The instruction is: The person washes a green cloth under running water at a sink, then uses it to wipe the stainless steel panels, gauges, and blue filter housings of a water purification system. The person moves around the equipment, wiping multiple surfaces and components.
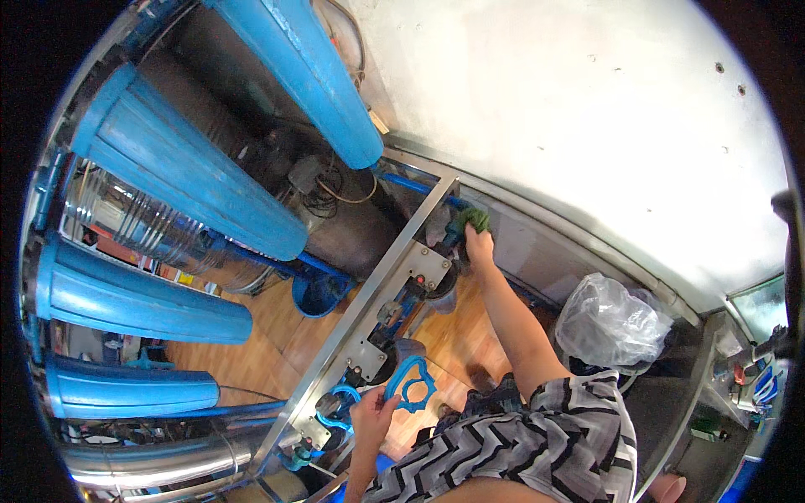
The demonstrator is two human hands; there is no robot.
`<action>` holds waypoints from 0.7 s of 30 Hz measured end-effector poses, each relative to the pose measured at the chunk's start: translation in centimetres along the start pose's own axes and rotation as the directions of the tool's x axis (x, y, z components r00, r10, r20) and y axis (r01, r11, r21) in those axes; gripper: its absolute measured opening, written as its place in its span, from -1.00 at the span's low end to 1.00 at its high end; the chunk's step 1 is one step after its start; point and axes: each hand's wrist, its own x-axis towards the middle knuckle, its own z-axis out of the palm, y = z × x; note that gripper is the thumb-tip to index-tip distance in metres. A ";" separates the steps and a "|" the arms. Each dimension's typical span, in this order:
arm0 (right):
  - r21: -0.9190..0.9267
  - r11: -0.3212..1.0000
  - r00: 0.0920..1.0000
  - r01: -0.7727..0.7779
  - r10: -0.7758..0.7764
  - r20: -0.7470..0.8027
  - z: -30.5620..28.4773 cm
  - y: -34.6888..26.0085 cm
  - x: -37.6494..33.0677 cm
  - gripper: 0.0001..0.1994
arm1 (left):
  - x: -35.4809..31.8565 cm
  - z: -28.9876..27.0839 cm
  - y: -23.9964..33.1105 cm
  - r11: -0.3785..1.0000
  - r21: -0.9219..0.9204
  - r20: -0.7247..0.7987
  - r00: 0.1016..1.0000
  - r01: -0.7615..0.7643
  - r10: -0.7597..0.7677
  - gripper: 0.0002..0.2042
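Observation:
My left hand (373, 412) is closed on a blue plastic filter housing wrench (430, 388), with an open frame and a round opening, and holds it beside the metal frame (360, 303). My right arm is stretched forward. At its end my right hand (480, 248) is closed on a bunched green cloth (475, 220), pressed near the dark fitting at the frame's far end; the fingertips are partly hidden. Between the hands, metal mounting plates (430, 266) carry fittings on the frame, with housings hanging below them. A second blue ring-shaped part (338, 405) sits around a fitting just left of my left hand.
Several long blue cylinders (193, 168) lean across the left side. A blue bucket (317, 295) stands on the tiled floor behind the frame. A clear plastic bag (610, 323) lies to the right, near a dark counter (683, 402). A white wall (570, 109) rises ahead.

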 end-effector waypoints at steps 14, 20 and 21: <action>0.146 0.920 0.818 -0.363 0.240 0.522 -3.7 3.0 -0.6 -0.71 | -0.7 -0.4 -1.3 0.994 -0.105 0.021 0.999 0.026 -0.024 -0.80; 0.421 0.833 0.802 -0.361 0.046 0.596 -2.7 2.1 -3.1 -0.69 | -1.5 -0.6 -0.5 0.994 -0.108 -0.016 1.000 -0.007 0.005 -0.80; 0.418 0.803 0.780 -0.424 0.089 0.619 -2.6 2.3 -3.8 -0.69 | -2.3 -0.8 -0.4 0.997 -0.079 -0.012 1.000 -0.003 0.002 -0.81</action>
